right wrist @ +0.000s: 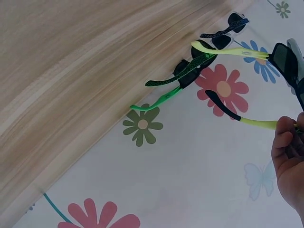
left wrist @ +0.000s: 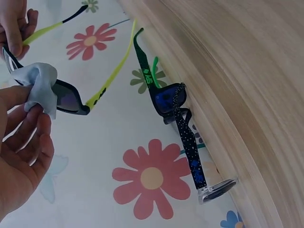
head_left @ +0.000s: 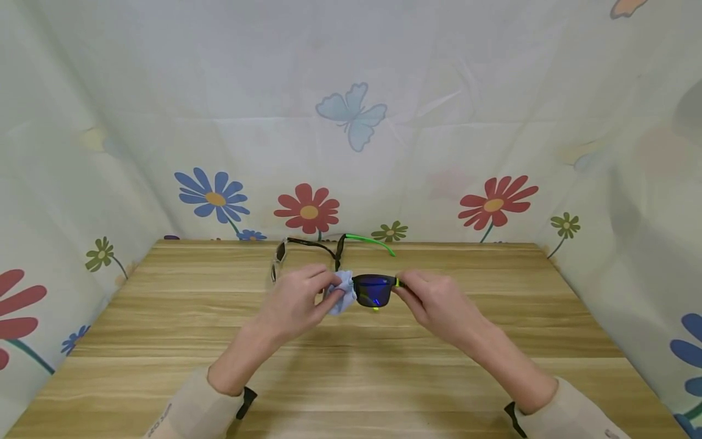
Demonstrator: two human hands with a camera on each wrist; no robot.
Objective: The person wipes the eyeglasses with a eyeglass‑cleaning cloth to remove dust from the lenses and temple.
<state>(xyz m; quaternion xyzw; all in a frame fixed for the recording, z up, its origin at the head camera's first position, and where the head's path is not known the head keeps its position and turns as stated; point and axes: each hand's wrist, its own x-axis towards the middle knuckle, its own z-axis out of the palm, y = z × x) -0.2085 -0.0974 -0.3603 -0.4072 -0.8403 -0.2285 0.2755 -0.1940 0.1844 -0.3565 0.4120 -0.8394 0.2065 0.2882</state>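
Note:
My right hand [head_left: 439,303] grips a pair of black-framed sunglasses [head_left: 374,292] by the hinge end of one yellow-green temple, up over the table. The uncovered lens shines dark blue. A crumpled light-blue cloth [head_left: 345,289] wraps the other lens, pinched there between the thumb and fingers of my left hand [head_left: 298,300]. In the left wrist view the cloth [left wrist: 42,81] folds over the frame's rim and hides most of that lens. Both temples stand unfolded; the right wrist view shows one yellow temple [right wrist: 259,122] running out from the right hand's fingers.
Behind the hands, two more sunglasses lie on the wooden table [head_left: 351,390]: a black pair with green temples [head_left: 368,239] and, to its left, a clear-framed pair [head_left: 280,251] with dark speckled temples. A flowered curtain [head_left: 417,158] stands along the table's back and sides.

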